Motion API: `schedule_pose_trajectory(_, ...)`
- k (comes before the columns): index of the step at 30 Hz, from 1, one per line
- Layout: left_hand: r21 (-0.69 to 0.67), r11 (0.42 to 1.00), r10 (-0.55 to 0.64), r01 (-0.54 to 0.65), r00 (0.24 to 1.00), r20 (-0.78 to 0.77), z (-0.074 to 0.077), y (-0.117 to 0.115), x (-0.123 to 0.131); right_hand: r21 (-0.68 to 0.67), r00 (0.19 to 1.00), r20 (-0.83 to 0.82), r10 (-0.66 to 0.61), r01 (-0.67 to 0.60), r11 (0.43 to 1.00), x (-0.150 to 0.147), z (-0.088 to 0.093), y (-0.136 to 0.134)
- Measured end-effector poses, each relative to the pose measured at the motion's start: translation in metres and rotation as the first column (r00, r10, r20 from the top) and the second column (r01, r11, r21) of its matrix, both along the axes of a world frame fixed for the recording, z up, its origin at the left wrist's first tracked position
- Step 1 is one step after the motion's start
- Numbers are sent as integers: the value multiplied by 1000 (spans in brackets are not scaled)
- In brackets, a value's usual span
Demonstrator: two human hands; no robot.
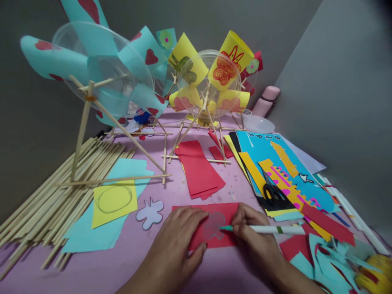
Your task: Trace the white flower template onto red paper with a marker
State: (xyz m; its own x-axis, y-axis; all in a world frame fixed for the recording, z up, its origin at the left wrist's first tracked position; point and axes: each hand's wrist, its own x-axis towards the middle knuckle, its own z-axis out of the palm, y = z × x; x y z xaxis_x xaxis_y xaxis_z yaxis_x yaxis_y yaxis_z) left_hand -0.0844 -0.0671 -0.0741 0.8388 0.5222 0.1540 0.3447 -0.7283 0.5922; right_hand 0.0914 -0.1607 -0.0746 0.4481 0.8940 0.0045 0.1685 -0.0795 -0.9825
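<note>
A red paper strip point(229, 243) lies flat in front of me, with a butterfly shape point(213, 226) drawn on it in a dull, greyish tone. My left hand point(180, 234) rests on the strip's left part, fingers stretched out flat. In my right hand point(254, 237) is a white marker point(275, 230) with a green tip, pinched between the fingers. Its tip touches or hovers just above the drawn butterfly's right side; I cannot tell which. Left of my left hand lies a pale butterfly cutout point(150, 214).
Wooden stick stands with blue paper blades point(105, 104) and yellow ones point(226, 67) rise behind. Sticks point(70, 188) pile at left beside blue and yellow paper point(114, 202). Red strips point(200, 167) lie ahead. Black scissors point(274, 196) sit on coloured sheets at right, near paper scraps point(330, 261).
</note>
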Motion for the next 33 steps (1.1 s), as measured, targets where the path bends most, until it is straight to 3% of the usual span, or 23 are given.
schedule_pose_trajectory(3,20,1000,-1,1,1000,3,-1,1,-1,12,999,-53,-2,3,1000,2,3,2)
schedule_pose_trajectory(10,36,999,7,-8,1000,18,-3,2,-3,-17,959,199,203,-204,979,0,1,1)
schedule_pose_trajectory(18,35,999,6,-6,1000,9,-1,2,-2,-62,934,292,206,-197,979,0,-5,-2)
schedule_pose_trajectory(33,48,999,-11,11,1000,-1,-2,1,-2,-70,936,300,186,-173,982,-1,-1,-1)
